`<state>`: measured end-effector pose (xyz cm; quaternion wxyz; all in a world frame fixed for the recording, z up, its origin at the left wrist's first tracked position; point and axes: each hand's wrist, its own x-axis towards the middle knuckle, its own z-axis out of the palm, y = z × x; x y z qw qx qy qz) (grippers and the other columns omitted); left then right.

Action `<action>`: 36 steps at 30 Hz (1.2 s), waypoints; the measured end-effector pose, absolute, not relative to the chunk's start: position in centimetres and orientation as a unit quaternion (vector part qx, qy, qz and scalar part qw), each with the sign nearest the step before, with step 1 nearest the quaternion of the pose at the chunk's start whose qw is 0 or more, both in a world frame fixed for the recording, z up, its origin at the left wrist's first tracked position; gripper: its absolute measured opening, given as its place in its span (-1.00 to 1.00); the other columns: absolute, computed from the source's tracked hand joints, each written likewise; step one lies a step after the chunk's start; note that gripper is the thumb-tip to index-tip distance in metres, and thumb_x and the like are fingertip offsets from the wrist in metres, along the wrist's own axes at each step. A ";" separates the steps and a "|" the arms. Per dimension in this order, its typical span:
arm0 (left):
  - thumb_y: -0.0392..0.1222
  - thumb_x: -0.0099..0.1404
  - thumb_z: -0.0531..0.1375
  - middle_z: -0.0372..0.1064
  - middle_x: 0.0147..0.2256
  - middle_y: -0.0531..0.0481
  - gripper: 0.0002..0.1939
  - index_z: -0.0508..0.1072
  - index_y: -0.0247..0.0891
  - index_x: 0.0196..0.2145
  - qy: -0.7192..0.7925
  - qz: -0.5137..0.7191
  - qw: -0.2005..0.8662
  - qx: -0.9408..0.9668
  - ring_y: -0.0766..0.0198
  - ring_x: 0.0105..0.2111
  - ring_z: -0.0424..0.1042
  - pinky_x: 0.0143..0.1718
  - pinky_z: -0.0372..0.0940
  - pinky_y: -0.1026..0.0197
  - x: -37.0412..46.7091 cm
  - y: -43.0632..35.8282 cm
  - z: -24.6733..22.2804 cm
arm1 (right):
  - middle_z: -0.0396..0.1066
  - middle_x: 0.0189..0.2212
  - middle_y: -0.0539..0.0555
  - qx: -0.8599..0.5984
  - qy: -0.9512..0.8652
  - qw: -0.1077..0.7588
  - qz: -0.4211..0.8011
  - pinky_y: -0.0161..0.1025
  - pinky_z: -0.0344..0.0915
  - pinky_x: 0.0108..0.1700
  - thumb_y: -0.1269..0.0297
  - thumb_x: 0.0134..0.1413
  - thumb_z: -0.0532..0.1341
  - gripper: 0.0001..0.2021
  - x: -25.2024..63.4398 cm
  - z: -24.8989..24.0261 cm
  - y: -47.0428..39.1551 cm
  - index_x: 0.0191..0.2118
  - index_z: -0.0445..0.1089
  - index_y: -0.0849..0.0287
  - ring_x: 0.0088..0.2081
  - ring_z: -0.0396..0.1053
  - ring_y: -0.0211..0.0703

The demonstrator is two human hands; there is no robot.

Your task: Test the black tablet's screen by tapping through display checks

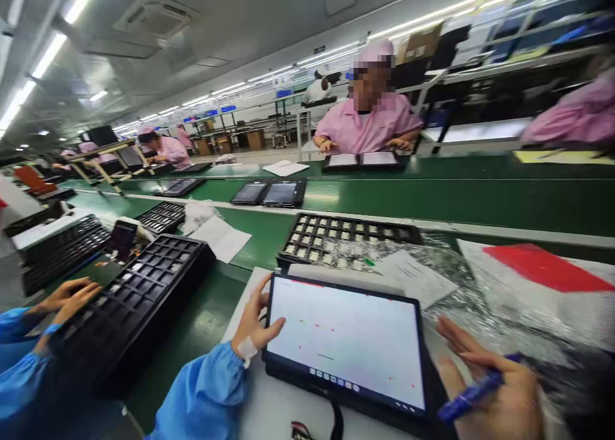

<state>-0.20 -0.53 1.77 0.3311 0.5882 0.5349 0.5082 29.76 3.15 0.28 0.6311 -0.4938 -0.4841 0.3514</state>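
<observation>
A tablet with a lit white screen lies tilted before me on a pale board. Small red marks and a row of icons show on its screen. My left hand, blue-sleeved and with white tape at the wrist, grips the tablet's left edge, thumb over the front. At the right side my right hand is blurred, with a blue marker pen held in it. Its fingers are beside the tablet's right edge. A dark cable hangs below the tablet.
Behind the tablet sits a black compartment tray with small parts, plastic wrap and papers. More black trays stand left, near a co-worker's hands. Tablets lie on the green belt; a person in pink sits across.
</observation>
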 end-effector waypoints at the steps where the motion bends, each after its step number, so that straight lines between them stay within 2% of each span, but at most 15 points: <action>1: -0.13 0.14 0.22 0.36 -0.17 -0.15 -0.19 -0.08 -0.32 0.24 0.546 0.501 0.311 0.595 0.08 -0.17 0.38 -0.04 0.21 0.02 -0.2 -0.6 1.9 | 0.38 -0.02 0.19 -0.484 -0.496 0.632 0.346 0.33 0.04 0.16 0.18 -0.10 0.37 -0.66 29.7 0.3 3.2 -0.34 0.14 0.02 0.07 0.32 0.18; 5: -0.12 0.12 0.24 0.33 -0.08 -0.17 -0.16 -0.08 -0.25 0.26 0.577 0.475 0.270 0.607 0.04 -0.11 0.38 -0.03 0.23 0.00 -0.2 -0.9 2.0 | 0.31 0.08 0.25 -0.477 -0.538 0.613 0.327 0.36 0.07 0.14 0.20 0.03 0.24 -0.76 29.2 -0.1 2.9 -0.29 0.11 0.01 0.15 0.25 0.18; 7: -0.09 0.19 0.22 0.38 -0.16 -0.10 -0.25 -0.01 -0.23 0.24 0.585 0.489 0.253 0.595 0.09 -0.16 0.40 -0.07 0.25 0.05 -0.4 -0.8 1.7 | 0.30 0.12 0.27 -0.483 -0.546 0.596 0.336 0.33 0.11 0.14 0.19 0.07 0.20 -0.79 29.1 -0.6 2.9 -0.28 0.12 0.01 0.17 0.23 0.17; 9: 0.03 0.31 0.10 0.42 -0.29 -0.03 -0.45 0.13 -0.25 0.17 0.599 0.528 0.244 0.550 0.16 -0.29 0.42 -0.17 0.27 0.11 -0.6 -0.5 1.3 | 0.30 0.14 0.25 -0.486 -0.552 0.585 0.342 0.27 0.15 0.14 0.19 0.09 0.19 -0.82 29.0 -0.9 2.9 -0.27 0.12 0.01 0.18 0.24 0.14; 10: 0.10 0.34 0.04 0.42 -0.34 -0.01 -0.48 0.19 -0.27 0.12 0.604 0.551 0.247 0.520 0.17 -0.35 0.40 -0.22 0.27 0.12 -0.6 -0.4 1.2 | 0.31 0.14 0.24 -0.486 -0.556 0.583 0.339 0.23 0.17 0.14 0.19 0.10 0.18 -0.83 29.0 -0.9 2.9 -0.27 0.13 0.00 0.18 0.24 0.12; 13: 0.26 0.32 -0.03 0.44 -0.40 0.01 -0.41 0.26 -0.28 0.06 0.601 0.612 0.258 0.445 0.17 -0.39 0.38 -0.25 0.24 0.13 -0.4 0.0 1.0 | 0.35 0.11 0.23 -0.480 -0.567 0.589 0.318 0.16 0.23 0.12 0.19 0.13 0.16 -0.86 28.9 -0.6 2.9 -0.28 0.14 0.00 0.16 0.27 0.09; 17: 0.18 0.33 0.03 0.41 -0.16 -0.09 -0.40 0.13 -0.21 0.19 0.586 0.609 0.240 0.478 0.10 -0.21 0.40 -0.13 0.22 0.08 -0.4 0.0 0.6 | 0.36 0.10 0.27 -0.480 -0.558 0.598 0.317 0.16 0.30 0.07 0.15 0.18 0.12 -0.89 28.6 -0.1 3.0 -0.27 0.18 0.02 0.12 0.32 0.12; 20: 0.07 0.21 0.21 0.25 0.05 -0.20 -0.18 -0.09 -0.17 0.28 0.557 0.552 0.225 0.579 -0.05 0.03 0.30 0.04 0.19 -0.06 -0.6 -0.2 0.2 | 0.35 0.11 0.29 -0.479 -0.553 0.600 0.325 0.15 0.32 0.05 0.13 0.18 0.12 -0.87 28.5 -0.1 3.0 -0.23 0.20 0.03 0.11 0.34 0.13; 23: 0.01 0.12 0.29 0.07 0.17 -0.26 0.00 -0.24 -0.12 0.32 0.549 0.518 0.218 0.619 -0.18 0.18 0.12 0.17 0.03 -0.24 -0.7 -0.6 -0.1 | 0.34 0.12 0.28 -0.477 -0.549 0.596 0.340 0.11 0.33 0.06 0.13 0.17 0.13 -0.85 28.5 -0.3 3.0 -0.20 0.21 0.03 0.10 0.35 0.10; 27: -0.11 0.13 0.27 -0.01 0.21 -0.33 0.01 -0.33 -0.10 0.32 0.546 0.469 0.219 0.659 -0.24 0.20 0.06 0.17 -0.04 -0.36 -0.8 -0.8 0.0 | 0.35 0.11 0.31 -0.490 -0.539 0.592 0.346 0.11 0.35 0.03 0.08 0.14 0.14 -0.80 28.7 -0.7 3.0 -0.19 0.20 0.03 0.04 0.40 0.10; 32: -0.15 0.18 0.23 -0.02 0.20 -0.31 -0.07 -0.31 -0.08 0.31 0.558 0.470 0.210 0.651 -0.21 0.21 0.04 0.17 -0.05 -0.38 -0.9 -0.5 -0.4 | 0.35 0.11 0.32 -0.496 -0.527 0.589 0.360 0.10 0.34 0.04 0.08 0.09 0.18 -0.77 28.7 -0.7 3.1 -0.19 0.21 0.05 0.05 0.40 0.12; 36: -0.14 0.29 0.15 0.08 0.13 -0.25 -0.20 -0.27 -0.01 0.30 0.553 0.483 0.208 0.646 -0.10 0.12 0.21 0.11 0.11 -0.30 -0.9 -0.2 -0.4 | 0.36 0.10 0.31 -0.508 -0.521 0.583 0.362 0.11 0.34 0.03 0.08 0.06 0.19 -0.76 28.6 -0.4 3.0 -0.21 0.22 0.05 0.04 0.40 0.14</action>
